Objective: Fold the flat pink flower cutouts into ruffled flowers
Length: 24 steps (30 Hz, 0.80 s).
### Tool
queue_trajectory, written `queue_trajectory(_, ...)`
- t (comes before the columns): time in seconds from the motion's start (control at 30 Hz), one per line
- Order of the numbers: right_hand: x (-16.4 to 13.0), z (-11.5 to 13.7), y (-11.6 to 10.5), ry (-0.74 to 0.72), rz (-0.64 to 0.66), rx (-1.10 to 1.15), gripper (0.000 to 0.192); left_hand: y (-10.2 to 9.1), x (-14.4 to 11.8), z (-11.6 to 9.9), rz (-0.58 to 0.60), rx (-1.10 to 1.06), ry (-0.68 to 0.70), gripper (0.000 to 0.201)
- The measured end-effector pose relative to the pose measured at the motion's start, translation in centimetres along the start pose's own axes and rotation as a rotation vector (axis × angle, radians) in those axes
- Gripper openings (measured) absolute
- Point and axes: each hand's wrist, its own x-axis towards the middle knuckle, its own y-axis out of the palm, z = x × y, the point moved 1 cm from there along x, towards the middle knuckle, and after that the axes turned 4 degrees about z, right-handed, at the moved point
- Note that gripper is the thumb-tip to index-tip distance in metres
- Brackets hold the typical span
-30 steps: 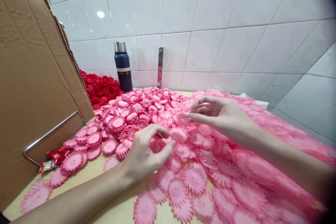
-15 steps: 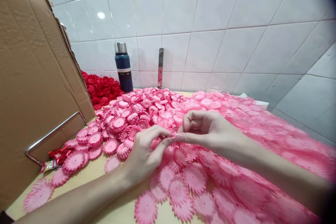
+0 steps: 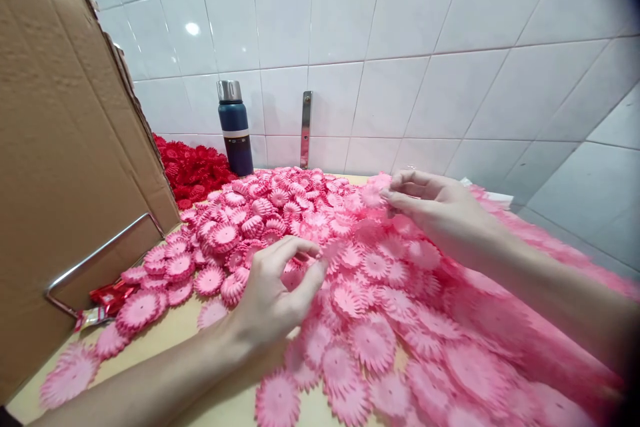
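My left hand (image 3: 280,287) hovers above the front of a heap of pink scalloped paper flowers (image 3: 224,235). Its thumb and forefinger are bent together in a pinch; whatever sits between the tips is too small to make out. My right hand (image 3: 425,197) is higher and farther right, over lighter pink paper flowers (image 3: 376,265). Its thumb and fingers close together beside a blurred pale pink flower (image 3: 373,195), and I cannot tell whether they grip it. The two hands are apart.
A cardboard box (image 3: 75,167) stands at the left, with a bent metal rod (image 3: 100,255) and red wrappers (image 3: 113,295) beside it. Red paper flowers (image 3: 193,170) lie behind, next to a dark blue bottle (image 3: 235,130). A metal bracket (image 3: 306,130) is fixed to the tiled wall (image 3: 400,13).
My right hand has moved away from the left fingertips, up and to the right over the lighter flowers. The left hand stays in nearly the same place, still pinched.
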Motion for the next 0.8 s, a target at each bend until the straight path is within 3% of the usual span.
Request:
queue_trajectory(0.13,-0.5,0.6,0.7,0.013,0.113,-0.104,0.020,-0.7,0.6,0.6,-0.134,-0.079,-0.063,0.017)
queue_trajectory(0.3,-1.5,1.6,1.8,-0.016,0.124,-0.145,0.017,-1.3,1.3,1.2,-0.308,-0.134,-0.078,0.006)
queue_trajectory(0.6,-2.1,1.5,3.2,-0.091,0.301,-0.011,0.031,-1.2,1.2,1.4,-0.292,-0.116,-0.082,0.007)
queue_trajectory(0.8,-2.2,1.7,4.0,-0.098,0.260,-0.110,0.035,-1.0,1.1,1.3,-0.235,-0.061,-0.068,0.006)
